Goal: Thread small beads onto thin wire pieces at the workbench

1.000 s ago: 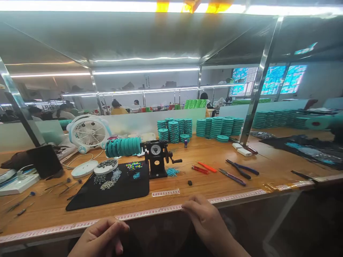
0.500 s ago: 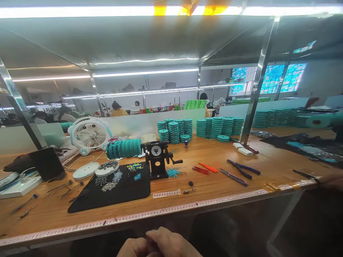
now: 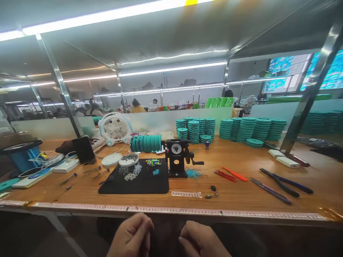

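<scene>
While my left hand (image 3: 131, 235) and right hand (image 3: 200, 238) curl nearside of table (image 3: 241, 200), any pinch untellable, I seem paused; reaching far calls for lifting.

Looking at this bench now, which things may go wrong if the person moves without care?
First, the coloured beads lie loose on the black mat, so a bump might scatter them. Second, the small wire-leaded part lies near the front of the wooden bench, beyond the right hand; a reach might brush it aside. Third, the teal spools stand in stacks that a knock could topple.
</scene>
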Action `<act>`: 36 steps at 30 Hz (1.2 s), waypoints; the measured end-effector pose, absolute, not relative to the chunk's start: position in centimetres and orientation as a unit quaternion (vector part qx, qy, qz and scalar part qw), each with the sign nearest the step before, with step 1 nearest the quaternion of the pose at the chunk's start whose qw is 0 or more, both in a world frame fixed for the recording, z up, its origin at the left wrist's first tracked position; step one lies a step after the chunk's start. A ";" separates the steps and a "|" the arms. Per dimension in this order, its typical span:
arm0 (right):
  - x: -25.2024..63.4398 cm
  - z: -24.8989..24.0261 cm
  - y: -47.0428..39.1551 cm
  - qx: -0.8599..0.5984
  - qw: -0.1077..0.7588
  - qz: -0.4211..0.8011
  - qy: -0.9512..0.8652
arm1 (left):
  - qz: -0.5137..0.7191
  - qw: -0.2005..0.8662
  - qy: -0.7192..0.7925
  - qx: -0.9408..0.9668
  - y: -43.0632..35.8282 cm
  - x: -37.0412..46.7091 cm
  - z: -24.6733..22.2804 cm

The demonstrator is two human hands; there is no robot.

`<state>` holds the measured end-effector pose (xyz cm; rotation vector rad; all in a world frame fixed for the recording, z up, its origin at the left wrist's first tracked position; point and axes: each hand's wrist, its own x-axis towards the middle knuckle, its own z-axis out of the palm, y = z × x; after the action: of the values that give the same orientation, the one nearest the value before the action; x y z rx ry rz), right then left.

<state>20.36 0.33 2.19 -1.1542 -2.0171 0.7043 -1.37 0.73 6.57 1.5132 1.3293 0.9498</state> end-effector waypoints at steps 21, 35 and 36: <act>21.1 3.5 4.2 -0.473 0.427 0.323 -0.700 | -0.005 -0.017 0.610 0.792 23.5 -9.4 11.2; 21.0 2.5 4.9 -0.425 0.354 0.265 -0.790 | 0.417 0.140 0.605 0.664 16.4 -9.2 12.8; 20.9 2.7 4.9 -0.422 0.344 0.262 -0.797 | 0.447 0.169 0.588 0.653 14.6 -8.6 12.7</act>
<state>20.92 4.93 2.74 -1.0974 -2.0690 0.6796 -8.64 14.60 12.67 1.8548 1.6709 1.2711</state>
